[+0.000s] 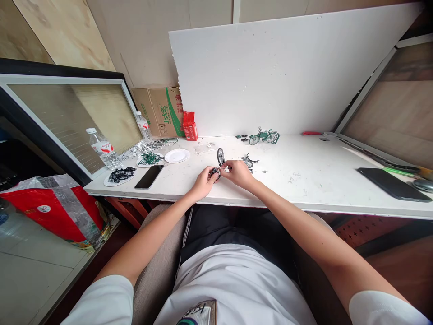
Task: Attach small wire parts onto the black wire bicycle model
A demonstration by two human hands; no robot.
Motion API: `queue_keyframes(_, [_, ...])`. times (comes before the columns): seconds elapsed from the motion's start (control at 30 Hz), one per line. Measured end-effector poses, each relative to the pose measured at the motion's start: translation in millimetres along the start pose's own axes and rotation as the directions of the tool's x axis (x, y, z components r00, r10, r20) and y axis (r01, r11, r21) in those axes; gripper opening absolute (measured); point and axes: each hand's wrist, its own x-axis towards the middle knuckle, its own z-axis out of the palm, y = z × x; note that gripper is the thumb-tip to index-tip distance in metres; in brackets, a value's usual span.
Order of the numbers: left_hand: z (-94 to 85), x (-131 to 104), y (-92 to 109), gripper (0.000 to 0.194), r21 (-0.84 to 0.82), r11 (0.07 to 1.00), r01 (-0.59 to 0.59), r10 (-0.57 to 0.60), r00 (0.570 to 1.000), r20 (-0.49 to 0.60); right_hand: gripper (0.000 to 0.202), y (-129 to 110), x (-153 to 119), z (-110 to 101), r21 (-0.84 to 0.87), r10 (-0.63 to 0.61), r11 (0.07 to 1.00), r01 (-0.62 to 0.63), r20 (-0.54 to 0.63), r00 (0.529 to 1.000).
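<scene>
Near the front edge of the white table, my left hand (203, 184) is closed on a small black model part (215, 171). A black spoked wheel (220, 156) stands up just beyond the fingers; whether it joins the held part is hard to tell. My right hand (237, 173) meets the left, its thumb and finger pinched at the part on something too small to name. More black bicycle pieces with a wheel (248, 162) lie just behind my right hand. Farther back stands a green model bicycle (264, 136), with small dark pieces to its left.
At the left are plates of black parts (120, 175) and green parts (150, 159), a white plate (177, 155), a phone (149, 177) and water bottles (105, 149). A red box (190, 126) stands behind. A black tablet-like object (394, 184) lies at the right.
</scene>
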Motion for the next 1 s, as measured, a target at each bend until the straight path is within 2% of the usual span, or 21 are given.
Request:
queue_keyframes(0.5, [-1.1,-1.8,3.6,0.033,0.081,0.997,0.005,0.000,0.999,-0.050,0.021,1.7,0.1,4.0,-0.022,-0.005,1.000,0.005,-0.028,1.000])
queue_keyframes(0.83, [2.4,-2.7,10.0,0.037,0.014,1.000,0.003,-0.002,0.994,-0.105,0.020,4.1,-2.1,9.4,0.008,-0.026,1.000,0.026,-0.068,0.997])
queue_keyframes(1.0, [1.3,-0.8,9.5,0.037,-0.043,0.999,0.015,-0.018,0.997,-0.076,0.023,3.1,-3.0,4.4,0.073,-0.080,0.994,0.083,-0.039,0.996])
